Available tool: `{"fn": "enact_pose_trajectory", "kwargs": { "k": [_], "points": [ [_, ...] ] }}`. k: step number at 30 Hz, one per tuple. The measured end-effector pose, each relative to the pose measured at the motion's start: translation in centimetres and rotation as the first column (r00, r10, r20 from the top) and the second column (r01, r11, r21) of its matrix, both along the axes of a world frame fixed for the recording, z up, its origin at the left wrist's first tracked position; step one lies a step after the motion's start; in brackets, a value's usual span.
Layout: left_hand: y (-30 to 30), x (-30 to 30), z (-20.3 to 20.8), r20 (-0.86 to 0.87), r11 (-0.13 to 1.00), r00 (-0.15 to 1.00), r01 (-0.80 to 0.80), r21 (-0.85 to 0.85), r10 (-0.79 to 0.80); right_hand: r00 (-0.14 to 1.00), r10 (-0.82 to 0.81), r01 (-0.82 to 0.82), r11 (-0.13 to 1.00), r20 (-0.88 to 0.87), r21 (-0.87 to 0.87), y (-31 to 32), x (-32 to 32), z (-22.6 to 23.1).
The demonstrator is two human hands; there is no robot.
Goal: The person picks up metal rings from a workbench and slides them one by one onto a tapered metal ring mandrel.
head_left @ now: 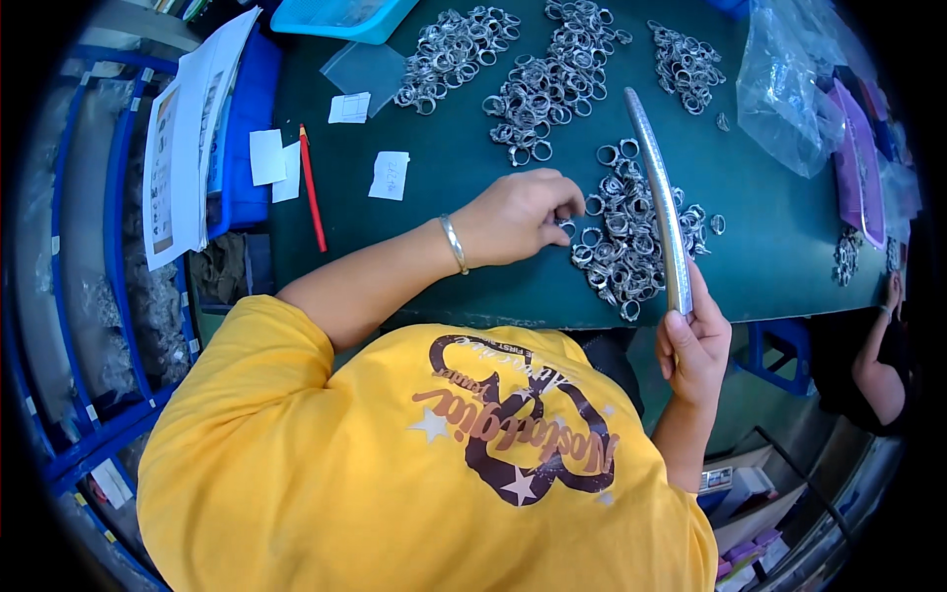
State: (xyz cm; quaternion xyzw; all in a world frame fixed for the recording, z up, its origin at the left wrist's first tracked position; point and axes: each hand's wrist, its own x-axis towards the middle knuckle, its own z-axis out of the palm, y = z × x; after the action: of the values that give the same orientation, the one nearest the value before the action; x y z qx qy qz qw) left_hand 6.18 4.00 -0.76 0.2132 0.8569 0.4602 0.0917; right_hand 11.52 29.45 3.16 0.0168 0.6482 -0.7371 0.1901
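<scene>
My right hand [696, 345] grips the thick lower end of a tapered metal ring mandrel [659, 187]. The mandrel points up and away, passing over a pile of silver-coloured rings [619, 259] near the table's front edge. At the left side of that pile is my left hand [521, 215], fingers curled and thumb drawn in. A small silver ring [567, 227] shows between its thumb and fingers, partly covered by them. One loose ring [718, 224] lies to the right of the pile.
More ring heaps [552, 84] spread across the green table [444, 148]. Left of them lie paper slips [390, 176], a red pen [312, 187] and a blue bin [247, 138]. Clear plastic bags [794, 89] and a purple tray [856, 163] are on the right, where another person [878, 365] sits.
</scene>
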Motion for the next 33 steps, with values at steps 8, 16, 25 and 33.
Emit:
{"fn": "enact_pose_trajectory", "kwargs": {
  "k": [8,16,25,33],
  "points": [
    [-3.0,0.8,0.4,0.674,0.715,0.739,-0.474,0.514,0.004,0.992,0.123,-0.122,0.990,-0.013,0.065,0.6,0.2,-0.2],
    [-4.5,1.2,-0.7,0.608,0.284,0.753,-0.543,0.791,-0.253,0.905,0.422,-0.393,0.878,-0.056,0.275,1.2,0.0,0.5],
    [-2.4,2.9,-0.5,0.335,0.633,0.927,-0.158,0.758,-0.169,0.789,0.550,-0.465,0.826,-0.275,0.318,-2.3,-0.8,0.5],
    [-2.4,3.0,-0.5,0.341,0.654,0.930,-0.173,0.736,-0.139,0.775,0.551,-0.457,0.827,-0.311,0.327,-2.2,-0.7,0.5]
  ]
}}
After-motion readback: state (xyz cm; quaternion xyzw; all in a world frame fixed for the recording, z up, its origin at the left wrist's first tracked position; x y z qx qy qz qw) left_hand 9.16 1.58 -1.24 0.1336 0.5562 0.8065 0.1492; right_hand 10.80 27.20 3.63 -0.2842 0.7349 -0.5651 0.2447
